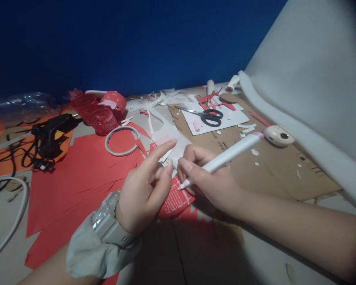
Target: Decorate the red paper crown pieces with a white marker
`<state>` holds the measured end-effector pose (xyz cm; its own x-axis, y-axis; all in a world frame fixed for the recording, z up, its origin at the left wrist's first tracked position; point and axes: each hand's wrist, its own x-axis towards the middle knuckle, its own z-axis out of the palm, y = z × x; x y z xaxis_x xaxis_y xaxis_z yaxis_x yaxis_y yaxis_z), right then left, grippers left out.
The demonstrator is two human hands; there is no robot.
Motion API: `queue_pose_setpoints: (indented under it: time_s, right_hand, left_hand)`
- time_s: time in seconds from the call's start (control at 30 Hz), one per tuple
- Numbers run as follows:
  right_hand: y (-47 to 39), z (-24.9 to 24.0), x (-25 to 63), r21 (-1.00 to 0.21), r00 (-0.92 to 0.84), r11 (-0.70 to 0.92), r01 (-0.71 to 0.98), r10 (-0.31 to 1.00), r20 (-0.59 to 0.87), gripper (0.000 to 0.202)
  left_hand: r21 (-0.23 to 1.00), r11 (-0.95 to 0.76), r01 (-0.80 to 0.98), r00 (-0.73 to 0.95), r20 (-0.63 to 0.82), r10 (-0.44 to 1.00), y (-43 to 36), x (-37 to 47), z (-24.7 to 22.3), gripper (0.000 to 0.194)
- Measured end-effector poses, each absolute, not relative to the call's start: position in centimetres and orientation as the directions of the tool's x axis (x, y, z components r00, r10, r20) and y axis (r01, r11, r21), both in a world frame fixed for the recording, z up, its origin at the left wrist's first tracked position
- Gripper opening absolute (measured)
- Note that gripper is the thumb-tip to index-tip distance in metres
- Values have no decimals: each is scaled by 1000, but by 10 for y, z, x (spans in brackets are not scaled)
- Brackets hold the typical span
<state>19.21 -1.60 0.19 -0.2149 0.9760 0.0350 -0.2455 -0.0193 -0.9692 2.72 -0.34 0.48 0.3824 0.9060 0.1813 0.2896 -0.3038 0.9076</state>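
Observation:
My right hand (pixel 209 178) is closed around a white marker (pixel 230 153) with a pink end. The marker's tip touches a red paper piece (pixel 176 198) that bears white drawn lines and dashes and has a curved lower edge. My left hand (pixel 150 182) is at the left side of this piece and steadies it. Its index finger is stretched out, its thumb stands apart, and the other fingers are curled, partly hidden. A watch and a pale cloth band are on the left wrist.
Red paper sheets (pixel 83 174), a tape roll (pixel 121 141), red paper tubes (pixel 102 118) and a black glue gun (pixel 52 128) lie to the left. Black-handled scissors (pixel 212 118) lie on white paper over cardboard (pixel 284 170). A cream oval device (pixel 279 135) sits at right, by a white panel (pixel 311 79).

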Motion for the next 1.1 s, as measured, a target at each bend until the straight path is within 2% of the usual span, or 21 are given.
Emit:
queue_pose_setpoints:
  time_s: [0.4,1.1]
  right_hand:
    - [-17,1,193,-957,-256,-55,-285,967,20,32]
    - [-17,2,193,-971,-248,-5,-238,967,56,32]
  left_hand:
    - [900,-323,294,384,199,902,-4,26,3,43]
    - [887,-333,320,370,206,906,-3,26,4,41]
